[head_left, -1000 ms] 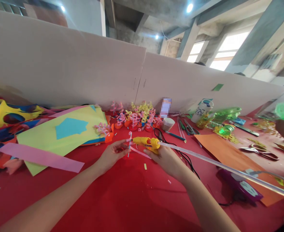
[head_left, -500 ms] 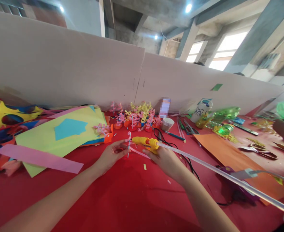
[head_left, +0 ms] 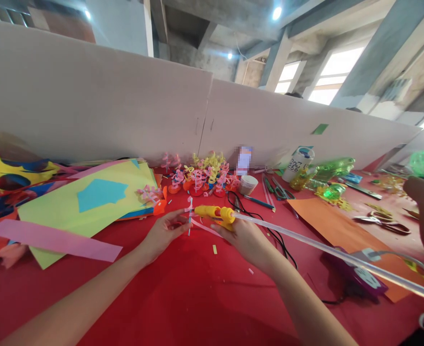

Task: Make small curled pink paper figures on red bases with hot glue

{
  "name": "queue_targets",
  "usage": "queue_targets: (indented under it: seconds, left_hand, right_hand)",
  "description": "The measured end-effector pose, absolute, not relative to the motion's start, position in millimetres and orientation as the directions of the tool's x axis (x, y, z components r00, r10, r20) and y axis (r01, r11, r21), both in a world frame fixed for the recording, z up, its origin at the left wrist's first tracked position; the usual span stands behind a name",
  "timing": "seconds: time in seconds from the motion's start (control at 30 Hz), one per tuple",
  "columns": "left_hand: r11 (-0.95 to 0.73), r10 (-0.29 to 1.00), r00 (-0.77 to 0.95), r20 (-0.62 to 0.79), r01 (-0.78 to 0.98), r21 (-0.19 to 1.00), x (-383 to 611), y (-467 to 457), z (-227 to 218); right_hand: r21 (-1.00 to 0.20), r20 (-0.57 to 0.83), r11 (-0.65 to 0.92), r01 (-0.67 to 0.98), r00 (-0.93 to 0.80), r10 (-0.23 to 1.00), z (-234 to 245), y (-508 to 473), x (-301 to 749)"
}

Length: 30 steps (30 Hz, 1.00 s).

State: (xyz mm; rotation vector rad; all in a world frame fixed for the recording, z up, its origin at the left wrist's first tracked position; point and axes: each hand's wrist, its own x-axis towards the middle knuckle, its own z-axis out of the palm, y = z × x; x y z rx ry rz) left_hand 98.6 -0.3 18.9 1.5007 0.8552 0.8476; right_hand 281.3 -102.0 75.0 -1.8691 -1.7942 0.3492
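Observation:
My right hand [head_left: 246, 236] grips a yellow hot glue gun [head_left: 215, 212], with a long clear glue stick [head_left: 305, 242] running out of its back toward the lower right. The gun's nozzle points left, close to a thin pale-blue stick [head_left: 189, 226] held upright between the fingertips of my left hand [head_left: 167, 233]. A narrow pink paper strip [head_left: 205, 227] trails from the stick to the right, under the gun, and a bit of it curls at the stick's top. Whether the nozzle touches the strip, I cannot tell.
Several curled pink and yellow paper pieces [head_left: 199, 178] stand behind my hands. Yellow-green paper sheets [head_left: 60, 211] lie left; orange paper [head_left: 320, 226], scissors [head_left: 381, 222] and a purple device [head_left: 356, 276] lie right. A black cord [head_left: 282, 240] runs beside my right hand. Another person's hand [head_left: 423, 192] holds green plastic.
The view has shifted slightly. My hands keep nearly the same pose, with the glue gun still at the stick. At far right, the other person's hand and green plastic have moved a little.

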Motion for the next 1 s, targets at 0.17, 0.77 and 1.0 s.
queue_targets:
  seconds: [0.17,0.77,1.0]
  left_hand:
    - [-0.076,0.874,0.483,0.044,0.048,0.996,99,-1,20]
    - [-0.081,0.867,0.49,0.085,-0.029,0.996,98,2,14]
    - [-0.135,0.833,0.538,0.13,-0.03,0.99,98,3,12]
  right_hand:
    - [-0.527,0.208,0.041,0.849,0.082,0.975,75,-102,281]
    - [-0.98,-0.114,-0.16,0.117,0.324,0.939,85,-100,345]
    - [-0.666,-0.228,-0.597,0.446,0.641,0.733,39,-96,412]
